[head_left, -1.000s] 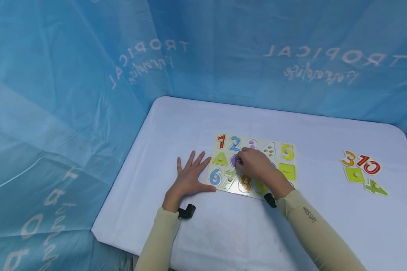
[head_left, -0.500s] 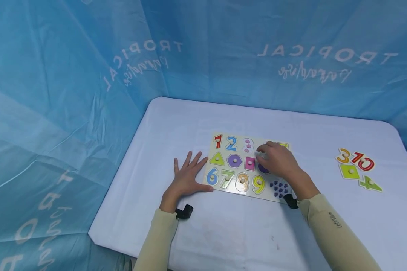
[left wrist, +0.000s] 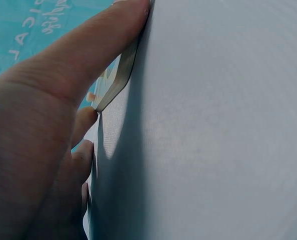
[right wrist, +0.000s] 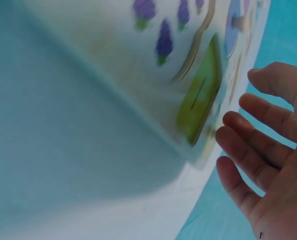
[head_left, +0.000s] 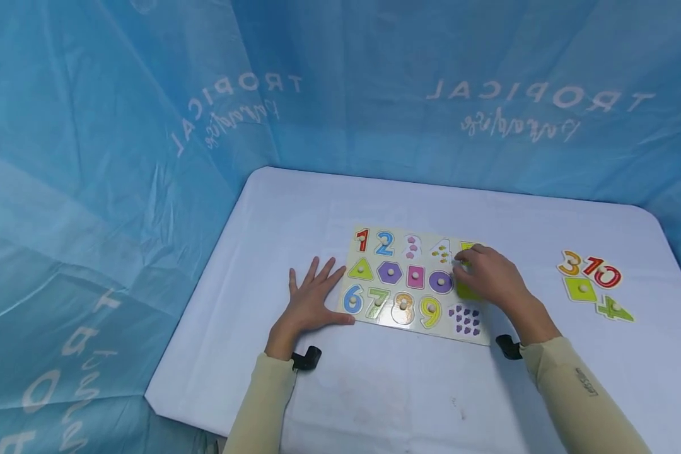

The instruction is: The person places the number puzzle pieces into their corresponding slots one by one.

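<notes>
A wooden number puzzle board (head_left: 427, 238) lies on the table with knobbed pieces seated in it. My left hand (head_left: 312, 302) rests spread on the cloth at the board's left side, its thumb touching the lower left corner. Over the board's right end hovers my right hand (head_left: 490, 274), fingers relaxed and holding nothing in the right wrist view. It partly covers the yellow 5 and the green square recess (right wrist: 203, 90). A purple oval piece (head_left: 440, 282) sits just left of it. The recesses for 3, 4 and 10 show printed pictures.
Loose pieces lie to the right on the white tablecloth (head_left: 420, 391): an orange 3 (head_left: 570, 263), a red 10 (head_left: 607, 276), a green square (head_left: 580, 290) and a green 4 (head_left: 615, 309). Blue printed curtains (head_left: 363, 139) enclose the far and left sides.
My right hand has moved right across the board from the purple hexagon, past the oval, to the right end. The left hand stays in place.
</notes>
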### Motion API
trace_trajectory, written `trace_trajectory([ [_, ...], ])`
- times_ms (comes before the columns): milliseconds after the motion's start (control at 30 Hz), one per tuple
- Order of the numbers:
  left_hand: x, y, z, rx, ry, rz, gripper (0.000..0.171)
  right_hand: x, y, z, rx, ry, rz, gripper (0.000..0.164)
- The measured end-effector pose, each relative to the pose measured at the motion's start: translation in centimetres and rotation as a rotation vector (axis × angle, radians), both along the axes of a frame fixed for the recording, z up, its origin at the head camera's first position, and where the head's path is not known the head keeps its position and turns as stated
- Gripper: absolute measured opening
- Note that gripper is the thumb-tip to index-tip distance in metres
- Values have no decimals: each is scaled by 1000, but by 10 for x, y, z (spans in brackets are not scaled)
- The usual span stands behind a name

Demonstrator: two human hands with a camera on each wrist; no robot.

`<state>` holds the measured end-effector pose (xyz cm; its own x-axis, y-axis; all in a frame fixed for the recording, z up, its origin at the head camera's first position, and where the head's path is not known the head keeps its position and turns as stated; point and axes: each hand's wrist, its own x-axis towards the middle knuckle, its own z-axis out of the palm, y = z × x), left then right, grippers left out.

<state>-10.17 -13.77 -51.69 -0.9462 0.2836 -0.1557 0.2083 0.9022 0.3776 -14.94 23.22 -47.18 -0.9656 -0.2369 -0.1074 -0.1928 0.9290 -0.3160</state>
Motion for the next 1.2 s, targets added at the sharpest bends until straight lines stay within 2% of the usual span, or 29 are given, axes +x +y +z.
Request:
trace_trajectory([
  [300, -1, -2, 2, 13, 14, -1, 113, 5, 24, 0, -23, -2, -51, 36],
  [567, 0, -3, 3, 10, 6, -2, 113, 10, 44, 0, -9, -35, -93, 43],
  [833, 2, 0, 0, 15, 6, -9, 112, 16, 76, -1, 55, -6, -125, 44],
  [1033, 2, 0, 2, 5, 10, -3, 112, 16, 101, 2, 81, -14, -190, 45],
  [1200, 2, -2, 3, 11, 14, -2, 113, 20, 122, 5, 116, 16, -231, 41],
])
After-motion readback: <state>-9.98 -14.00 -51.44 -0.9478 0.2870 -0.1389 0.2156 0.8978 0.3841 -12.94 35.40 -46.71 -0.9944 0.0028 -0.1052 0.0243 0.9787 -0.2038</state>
